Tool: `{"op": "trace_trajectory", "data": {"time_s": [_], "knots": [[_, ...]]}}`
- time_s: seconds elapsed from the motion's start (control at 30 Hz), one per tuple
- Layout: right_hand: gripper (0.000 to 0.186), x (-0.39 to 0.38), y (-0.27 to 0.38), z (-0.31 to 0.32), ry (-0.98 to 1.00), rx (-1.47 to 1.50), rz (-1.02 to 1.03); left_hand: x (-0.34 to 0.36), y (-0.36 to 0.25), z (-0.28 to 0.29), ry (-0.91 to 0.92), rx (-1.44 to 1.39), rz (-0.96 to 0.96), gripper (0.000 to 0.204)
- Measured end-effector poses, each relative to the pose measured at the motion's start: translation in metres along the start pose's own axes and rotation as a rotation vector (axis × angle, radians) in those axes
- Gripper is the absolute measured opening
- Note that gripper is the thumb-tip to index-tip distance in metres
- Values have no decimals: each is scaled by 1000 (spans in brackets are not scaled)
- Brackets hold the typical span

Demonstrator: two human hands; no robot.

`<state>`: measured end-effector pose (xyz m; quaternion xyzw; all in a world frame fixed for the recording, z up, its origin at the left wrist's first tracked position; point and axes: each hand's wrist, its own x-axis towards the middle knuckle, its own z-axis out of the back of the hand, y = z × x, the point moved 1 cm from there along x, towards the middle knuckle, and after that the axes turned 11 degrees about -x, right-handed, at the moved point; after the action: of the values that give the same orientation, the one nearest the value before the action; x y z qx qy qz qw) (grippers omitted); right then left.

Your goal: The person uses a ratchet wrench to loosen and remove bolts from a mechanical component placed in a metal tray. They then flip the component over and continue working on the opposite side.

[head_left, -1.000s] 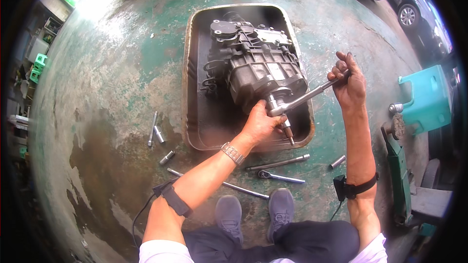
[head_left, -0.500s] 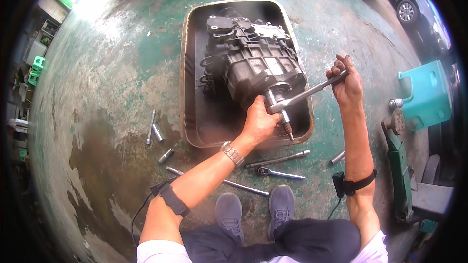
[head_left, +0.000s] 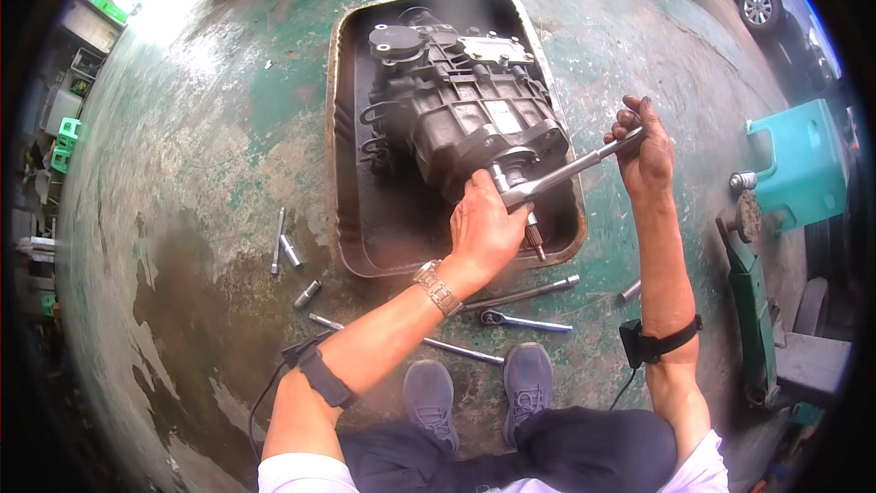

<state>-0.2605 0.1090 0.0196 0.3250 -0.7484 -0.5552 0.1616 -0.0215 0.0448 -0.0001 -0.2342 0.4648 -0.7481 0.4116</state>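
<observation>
A grey metal gearbox (head_left: 484,105) lies in a dark, rusty-rimmed tray (head_left: 338,137) on the floor. At its near end, my left hand (head_left: 482,233) is closed around the head of a ratchet wrench (head_left: 568,170). A shiny socket (head_left: 498,177) sticks out from the wrench head toward the gearbox flange. My right hand (head_left: 650,153) grips the far end of the long handle, right of the tray, fingers curled with the thumb up. Just below the wrench head, the splined shaft (head_left: 535,236) of the gearbox points toward me. My left fingers partly cover the wrench head.
Between tray and shoes lie a second ratchet (head_left: 527,322), a long bar (head_left: 525,292) and another rod (head_left: 465,351). Loose sockets (head_left: 290,250) lie at left. On the right stand a turquoise stool (head_left: 808,164) and a green floor jack (head_left: 754,319). A car (head_left: 776,0) is parked far right.
The gearbox and tray have shifted slightly left and up in view. My left hand sits a little further over the wrench head. The right hand keeps its grip on the handle.
</observation>
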Motion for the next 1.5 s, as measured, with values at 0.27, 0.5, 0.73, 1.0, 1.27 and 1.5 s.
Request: {"op": "trace_trajectory", "data": {"time_s": [0.27,0.5,0.73,1.0,1.27,1.5], "knots": [[28,2,-4,3,6,-20,14,6,-8,-1,5,398,-639,32],[28,3,-4,3,21,-25,26,16,-8,-16,-7,536,-754,8],[30,5,-6,10,62,-30,20,20,0,-22,-43,395,-847,20],[33,7,-7,12,45,-77,8,17,-3,-18,56,384,-827,17],[31,7,-6,13,69,-54,25,19,-2,-24,68,377,-819,20],[32,8,-6,14,73,-56,26,20,-1,-23,9,359,-883,21]]}}
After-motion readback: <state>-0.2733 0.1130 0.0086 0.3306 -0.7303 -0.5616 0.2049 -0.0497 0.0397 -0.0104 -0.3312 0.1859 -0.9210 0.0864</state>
